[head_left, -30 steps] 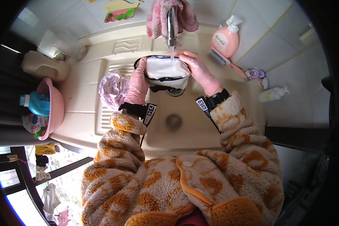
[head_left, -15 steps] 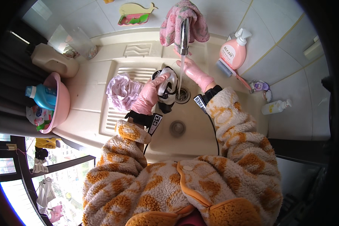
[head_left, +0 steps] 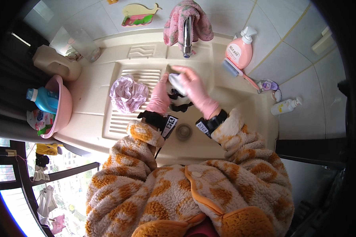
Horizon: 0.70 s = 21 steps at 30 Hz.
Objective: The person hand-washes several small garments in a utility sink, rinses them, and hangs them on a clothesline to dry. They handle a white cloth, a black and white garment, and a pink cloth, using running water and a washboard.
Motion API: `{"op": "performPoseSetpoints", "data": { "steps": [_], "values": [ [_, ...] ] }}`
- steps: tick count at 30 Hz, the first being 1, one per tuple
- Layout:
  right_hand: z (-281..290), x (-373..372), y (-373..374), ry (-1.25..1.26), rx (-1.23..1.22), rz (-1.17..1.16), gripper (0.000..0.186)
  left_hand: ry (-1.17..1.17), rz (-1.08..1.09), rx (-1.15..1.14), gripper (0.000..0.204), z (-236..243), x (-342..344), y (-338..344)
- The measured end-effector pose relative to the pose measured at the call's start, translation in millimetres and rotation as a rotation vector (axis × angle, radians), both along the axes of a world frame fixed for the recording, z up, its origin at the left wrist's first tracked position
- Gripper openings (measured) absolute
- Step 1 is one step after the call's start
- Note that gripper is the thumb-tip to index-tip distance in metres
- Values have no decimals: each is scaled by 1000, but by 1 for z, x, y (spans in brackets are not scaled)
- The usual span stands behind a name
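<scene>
Over the sink, my left hand [head_left: 159, 96], in a pink glove, grips the left side of a wet-looking black-and-white cloth garment [head_left: 180, 107]. My right hand [head_left: 196, 90], gloved alike, has its fingers closed over the garment's white upper part and is slightly smeared by motion. The two hands almost meet at the top of the cloth. A crumpled pale lilac garment [head_left: 128, 94] lies on the ribbed washboard [head_left: 118, 125] to the left. Behind my hands stands the chrome faucet [head_left: 187, 37], with no water running from it.
A pink towel [head_left: 171, 29] drapes over the faucet. To the right are a pink pump bottle [head_left: 239, 51], a scrub brush [head_left: 241, 74] and a white pump bottle [head_left: 285, 106]. On the left stand a pink basin [head_left: 63, 114] holding a blue bottle [head_left: 46, 102], and a beige jug [head_left: 56, 62].
My right hand has come from beside the faucet down and left onto the garment. The water stream has stopped. My left hand has shifted slightly right, still gripping the garment.
</scene>
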State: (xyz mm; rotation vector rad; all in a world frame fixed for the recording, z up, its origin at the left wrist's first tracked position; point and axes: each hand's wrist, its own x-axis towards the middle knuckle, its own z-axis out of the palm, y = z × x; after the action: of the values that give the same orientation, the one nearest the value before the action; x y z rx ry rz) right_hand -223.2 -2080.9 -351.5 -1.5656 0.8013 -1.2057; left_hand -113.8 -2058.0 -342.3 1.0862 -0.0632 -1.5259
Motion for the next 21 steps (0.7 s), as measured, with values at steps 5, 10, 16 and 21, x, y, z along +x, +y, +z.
{"op": "performPoseSetpoints", "data": {
  "steps": [5,10,16,21],
  "values": [
    [0,5,13,400,-226,-343,22,-89,-146,124,36,-38,-36,6],
    [7,-1,21,408,-513,-60,22,195,168,-260,32,-65,-33,13],
    [16,-6,19,303,-340,-142,20,551,-13,-621,29,-38,-57,13],
    [8,-15,24,378,-97,-87,24,275,-255,-287,32,-75,-39,1]
  ]
}}
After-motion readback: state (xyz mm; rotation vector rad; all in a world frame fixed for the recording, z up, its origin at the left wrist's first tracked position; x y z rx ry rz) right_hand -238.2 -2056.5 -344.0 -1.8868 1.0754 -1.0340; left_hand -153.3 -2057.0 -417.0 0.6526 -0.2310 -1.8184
